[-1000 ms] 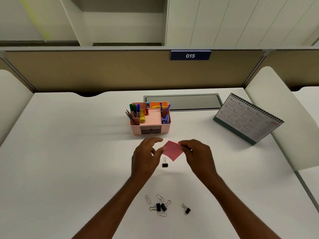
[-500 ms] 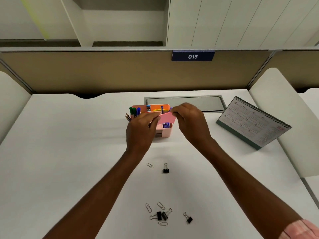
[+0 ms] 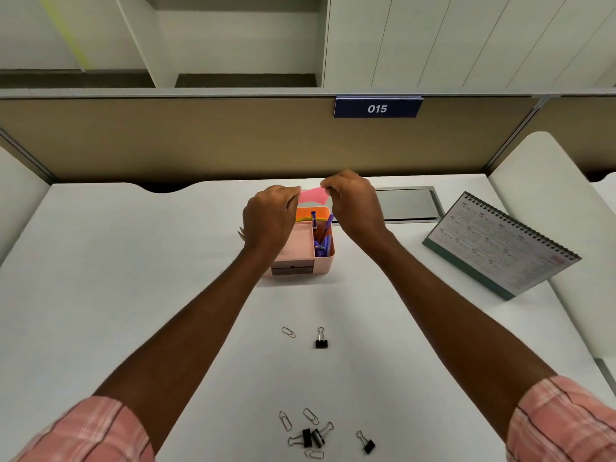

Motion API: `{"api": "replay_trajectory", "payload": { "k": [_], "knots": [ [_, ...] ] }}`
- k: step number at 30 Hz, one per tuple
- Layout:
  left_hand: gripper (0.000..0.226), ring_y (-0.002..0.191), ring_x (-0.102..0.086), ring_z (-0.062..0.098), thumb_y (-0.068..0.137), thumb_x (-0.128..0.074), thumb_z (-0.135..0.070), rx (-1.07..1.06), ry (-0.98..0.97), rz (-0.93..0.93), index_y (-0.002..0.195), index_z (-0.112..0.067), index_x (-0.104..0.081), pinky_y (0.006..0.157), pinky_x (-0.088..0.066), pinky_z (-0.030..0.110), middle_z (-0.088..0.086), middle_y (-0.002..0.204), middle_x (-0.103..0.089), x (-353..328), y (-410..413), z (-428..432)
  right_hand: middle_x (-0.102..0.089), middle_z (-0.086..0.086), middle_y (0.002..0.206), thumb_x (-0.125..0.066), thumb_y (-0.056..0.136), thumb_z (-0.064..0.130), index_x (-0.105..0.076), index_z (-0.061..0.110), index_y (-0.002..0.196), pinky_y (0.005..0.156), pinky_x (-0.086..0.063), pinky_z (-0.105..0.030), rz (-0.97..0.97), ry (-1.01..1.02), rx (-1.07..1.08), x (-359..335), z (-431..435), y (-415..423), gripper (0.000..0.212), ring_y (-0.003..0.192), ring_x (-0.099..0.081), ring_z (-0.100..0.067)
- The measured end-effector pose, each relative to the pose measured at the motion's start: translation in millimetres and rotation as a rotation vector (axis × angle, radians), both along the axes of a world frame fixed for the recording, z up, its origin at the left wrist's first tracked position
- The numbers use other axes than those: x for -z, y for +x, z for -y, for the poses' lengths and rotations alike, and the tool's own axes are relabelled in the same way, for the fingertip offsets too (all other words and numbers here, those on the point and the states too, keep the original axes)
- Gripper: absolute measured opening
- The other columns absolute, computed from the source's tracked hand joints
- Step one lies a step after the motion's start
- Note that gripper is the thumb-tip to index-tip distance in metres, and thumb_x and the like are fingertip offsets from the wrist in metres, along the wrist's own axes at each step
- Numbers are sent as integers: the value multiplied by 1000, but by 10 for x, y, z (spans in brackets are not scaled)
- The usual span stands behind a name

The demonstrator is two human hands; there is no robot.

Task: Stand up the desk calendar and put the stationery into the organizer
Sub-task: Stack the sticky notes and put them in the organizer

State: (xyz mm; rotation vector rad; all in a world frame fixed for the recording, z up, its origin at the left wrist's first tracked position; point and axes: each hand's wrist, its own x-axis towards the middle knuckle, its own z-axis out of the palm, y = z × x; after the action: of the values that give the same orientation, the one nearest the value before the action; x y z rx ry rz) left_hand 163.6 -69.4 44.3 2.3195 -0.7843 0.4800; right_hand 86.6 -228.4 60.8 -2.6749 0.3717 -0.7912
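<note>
Holding a pink sticky note pinched between my left hand and right hand, just above the organizer; calendar already stands to my right; paper clips and binder clips remain on the counter nearer me.

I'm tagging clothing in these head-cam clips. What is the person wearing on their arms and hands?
Both hands, left hand and right hand, are bare: no gloves, and no rings or watch that I can see. The forearms are bare too. Pink plaid sleeves with thin dark lines, left sleeve and right sleeve, end near the elbows.
</note>
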Motion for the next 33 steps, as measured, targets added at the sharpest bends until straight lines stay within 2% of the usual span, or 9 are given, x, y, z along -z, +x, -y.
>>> {"api": "replay_trajectory", "payload": {
  "k": [5, 8, 13, 15, 19, 22, 33],
  "knots": [
    [30, 91, -73, 27, 102, -60, -36, -74, 118, -107, 115, -16, -78, 76, -58, 35, 6, 108, -79, 217, 63, 90, -74, -6, 98, -67, 92, 7, -78, 13, 102, 69, -58, -39, -146, 11, 31, 227, 66, 115, 17, 87, -67, -27],
    [29, 92, -73, 26, 103, -58, -35, -77, 172, -147, 116, -19, -78, 76, -56, 34, 5, 108, -78, 315, 79, 125, -74, -4, 98, -69, 90, 12, -78, 16, 101, 68, -58, -38, -216, 19, 37, 334, 90, 143, 14, 90, -65, -25],
    [25, 90, -70, 25, 105, -55, -30, -50, 270, -212, 112, -22, -78, 69, -47, 28, 4, 104, -77, 478, 131, 180, -76, -6, 95, -73, 90, 25, -80, 14, 100, 68, -44, -26, -286, 25, 1, 464, 140, 201, 16, 86, -66, -23],
    [24, 91, -69, 25, 105, -55, -30, -50, 311, -237, 112, -22, -77, 69, -45, 27, 3, 104, -77, 532, 152, 200, -77, -7, 97, -72, 91, 27, -80, 13, 103, 70, -41, -25, -301, 21, -3, 511, 150, 220, 19, 86, -67, -23],
    [22, 91, -69, 25, 104, -57, -29, -54, 334, -280, 112, -21, -76, 74, -53, 30, 4, 106, -76, 555, 176, 246, -78, -6, 96, -71, 93, 31, -79, 15, 105, 70, -39, -27, -333, -34, -17, 597, 179, 255, 21, 86, -66, -23],
    [20, 90, -68, 23, 103, -58, -27, -60, 365, -314, 110, -20, -76, 70, -49, 28, 5, 105, -75, 571, 198, 269, -77, -7, 95, -71, 93, 31, -79, 15, 104, 70, -36, -30, -364, -67, -31, 637, 180, 279, 20, 88, -65, -25],
    [20, 96, -67, 30, 100, -63, -22, -66, 431, -314, 115, -15, -75, 77, -57, 36, 9, 121, -64, 516, 152, 298, -77, -4, 99, -73, 91, 33, -75, 19, 110, 81, -48, -36, -408, -56, -43, 673, 158, 320, 23, 93, -67, -26]
  ]
}}
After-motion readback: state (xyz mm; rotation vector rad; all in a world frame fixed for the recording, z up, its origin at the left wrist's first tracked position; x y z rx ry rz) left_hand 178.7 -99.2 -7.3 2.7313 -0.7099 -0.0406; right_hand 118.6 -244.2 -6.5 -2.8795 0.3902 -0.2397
